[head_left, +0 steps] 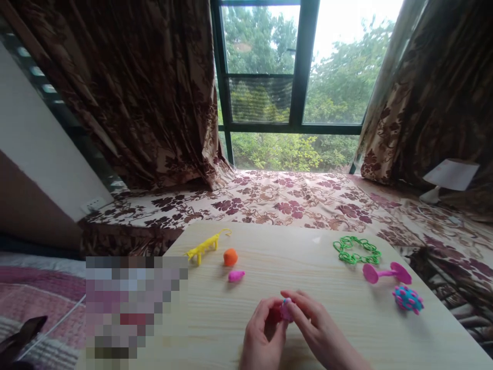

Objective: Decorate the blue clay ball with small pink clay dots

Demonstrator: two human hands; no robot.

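Note:
Above the front middle of the wooden table, both hands close their fingertips around a small pink lump (286, 309) with a speck of blue on top. My left hand (262, 329) pinches it from the left. From the other side, the fingers of my right hand (315, 321) press against it; much of the lump is hidden between them. Nearest on the table, a smaller magenta piece (236, 276) lies beyond my left hand, beside an orange lump (230, 257). A yellow four-legged figure (203, 247) with a long curled tail stands farther left.
On the table (285, 252), at right, lie a ring of green linked loops (357, 250), a magenta bar with disc ends (387, 273) and a blue ball with pink knobs (408, 299). A floral-covered ledge (285, 195) adjoins the far edge. A blurred patch covers the left.

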